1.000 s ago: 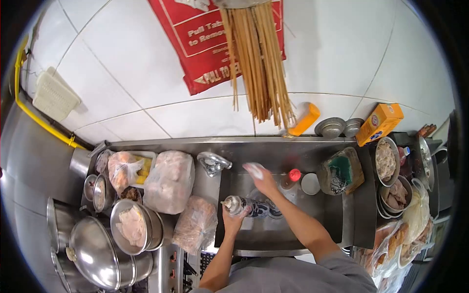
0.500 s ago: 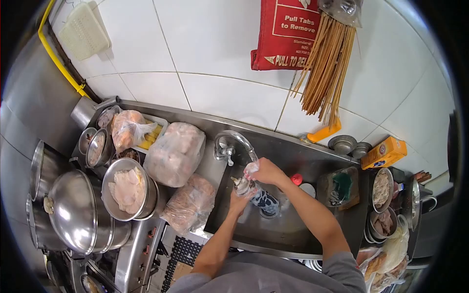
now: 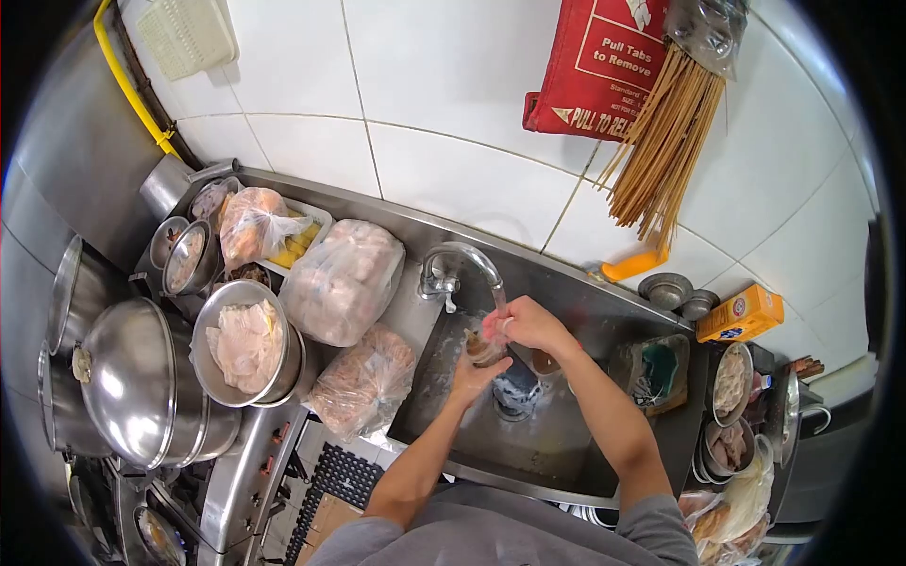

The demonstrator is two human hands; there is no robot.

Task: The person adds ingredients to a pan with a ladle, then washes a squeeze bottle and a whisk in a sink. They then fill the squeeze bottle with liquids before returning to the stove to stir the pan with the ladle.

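Both forearms reach over the sink (image 3: 566,443), where the left hand (image 3: 472,375) has its grip closed around a small bottle (image 3: 485,349) under the tap (image 3: 460,266), while the right hand (image 3: 528,324) curls over the bottle's top, apparently pinching something pale. The steel bench (image 3: 415,311) carries bagged meat (image 3: 342,281) and metal bowls (image 3: 247,354) below a white tiled wall (image 3: 444,113).

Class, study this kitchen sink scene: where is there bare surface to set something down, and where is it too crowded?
Bare steel shows in the sink basin nearest the person, right of the drain. Left of the faucet, bagged food and metal bowls crowd the counter; right of the sink, more bowls.
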